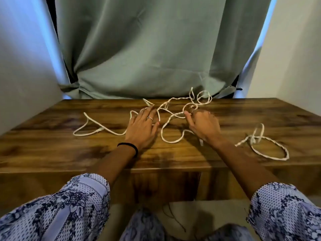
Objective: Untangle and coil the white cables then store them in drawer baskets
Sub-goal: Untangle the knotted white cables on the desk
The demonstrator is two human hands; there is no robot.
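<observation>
Tangled white braided cables (pixel 173 117) sprawl across the dark wooden table top (pixel 52 150), from a loop at the left (pixel 90 126) to a twisted loop at the right (pixel 271 148). My left hand (pixel 142 126) lies flat, fingers spread, over a strand near the middle. My right hand (pixel 203 124) rests on the tangle with its fingertips touching a loop; whether it pinches the cable is unclear. No drawer baskets are in view.
A grey-green curtain (pixel 156 49) hangs right behind the table's far edge. White walls (pixel 22 75) close in on both sides. The table's front edge runs across below my wrists, with floor and my patterned clothing beneath.
</observation>
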